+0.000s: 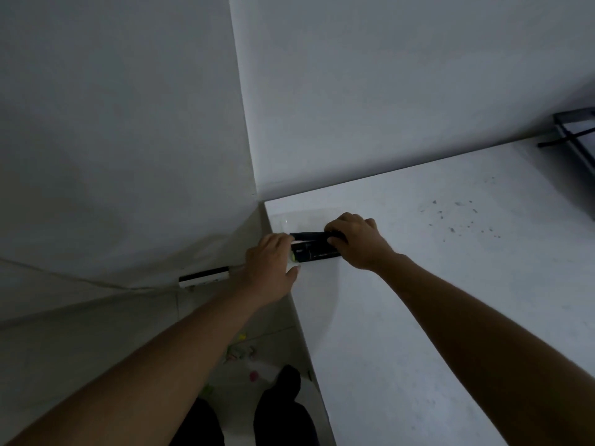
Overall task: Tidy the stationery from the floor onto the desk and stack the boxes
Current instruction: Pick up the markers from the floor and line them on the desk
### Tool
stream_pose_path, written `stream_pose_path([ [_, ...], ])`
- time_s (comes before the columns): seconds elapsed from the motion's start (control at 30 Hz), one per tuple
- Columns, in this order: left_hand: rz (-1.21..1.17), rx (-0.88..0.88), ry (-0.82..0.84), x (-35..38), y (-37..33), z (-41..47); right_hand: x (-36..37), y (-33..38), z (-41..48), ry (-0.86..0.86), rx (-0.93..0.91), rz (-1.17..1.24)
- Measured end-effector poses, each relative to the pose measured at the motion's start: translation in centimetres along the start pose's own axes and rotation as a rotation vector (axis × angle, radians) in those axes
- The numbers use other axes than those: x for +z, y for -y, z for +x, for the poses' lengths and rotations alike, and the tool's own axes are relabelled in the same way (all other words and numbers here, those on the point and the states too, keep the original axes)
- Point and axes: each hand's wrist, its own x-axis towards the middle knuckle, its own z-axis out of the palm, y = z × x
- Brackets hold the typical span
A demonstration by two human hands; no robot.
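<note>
Two black boxes (314, 244) lie at the near-left corner of the white desk (418, 284), one on top of the other, the upper one slightly askew. My right hand (355, 241) grips their right end with curled fingers. At the desk's left edge my left hand (273, 267) holds the left end, fingers against the boxes and thumb stretched out below. A yellow-green mark shows at the lower box's left end. Small coloured stationery pieces (240, 352) lie scattered on the floor beside the desk.
White walls meet in a corner just behind the desk. A black-and-white flat object (204, 275) lies on the floor by the wall. A dark framed object (576, 133) sits at the desk's far right. My legs in dark trousers (277, 410) stand below.
</note>
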Motion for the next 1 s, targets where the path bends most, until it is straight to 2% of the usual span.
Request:
stream_pose_path([
  [0.1,0.055,-0.015,0.025,0.4,-0.5,1.2,0.0,-0.9,-1.1,0.027,-0.087,-0.064],
  [0.3,0.199,0.007,0.081,1.2,-0.2,2.3,1.1,-1.5,-1.7,0.001,-0.1,-0.118],
  [0.5,0.289,0.002,0.13,1.7,-0.1,2.4,1.2,-0.9,-1.2,0.114,-0.137,-0.228],
  [0.67,0.36,0.003,0.19,1.8,-0.3,2.3,0.7,-1.2,-1.4,0.195,-0.089,-0.254],
  [0.8,0.313,-0.004,0.171,1.6,-0.2,2.1,0.7,-0.7,-1.9,0.21,-0.063,-0.199],
  [1.0,0.118,0.018,0.051,0.7,0.1,1.0,0.2,0.7,-2.5,0.092,0.031,-0.094],
])
